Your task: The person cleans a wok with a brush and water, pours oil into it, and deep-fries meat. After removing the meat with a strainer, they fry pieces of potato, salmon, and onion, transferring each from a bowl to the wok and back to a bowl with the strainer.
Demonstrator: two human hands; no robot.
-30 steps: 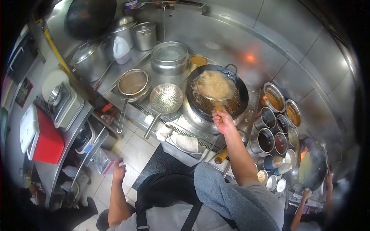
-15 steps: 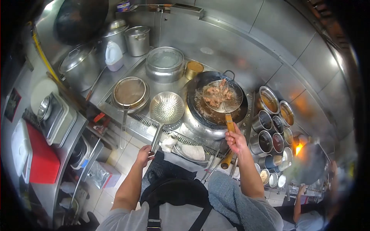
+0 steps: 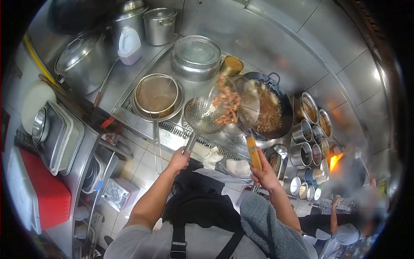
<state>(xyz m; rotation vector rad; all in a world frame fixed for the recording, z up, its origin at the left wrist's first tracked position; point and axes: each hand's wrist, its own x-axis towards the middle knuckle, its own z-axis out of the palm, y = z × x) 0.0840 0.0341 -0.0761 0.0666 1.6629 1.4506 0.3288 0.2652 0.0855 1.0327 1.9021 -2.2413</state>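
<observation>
My left hand (image 3: 178, 161) is closed round the metal handle of a perforated ladle (image 3: 202, 115). In my right hand (image 3: 266, 172) is the wooden handle of a wire strainer (image 3: 249, 113), tipped toward the ladle. Brown fried pieces (image 3: 227, 102) hang between strainer and ladle, blurred by motion. Right of the strainer, a black wok (image 3: 282, 101) holds bubbling oil with light bits in it. A fine mesh sieve (image 3: 156, 94) rests on a bowl left of the ladle.
Metal containers of sauces (image 3: 301, 154) stand right of the wok. Beyond them are a flame (image 3: 336, 161) and a co-worker's arm (image 3: 334, 216). A lidded pot (image 3: 196, 56) and a brass-coloured can (image 3: 232, 65) stand behind. White cloths (image 3: 238, 168) lie on the front edge.
My left hand has taken hold of the ladle and raised it toward the strainer. The strainer has moved left from over the wok and tilted, and the fried pieces have left its middle.
</observation>
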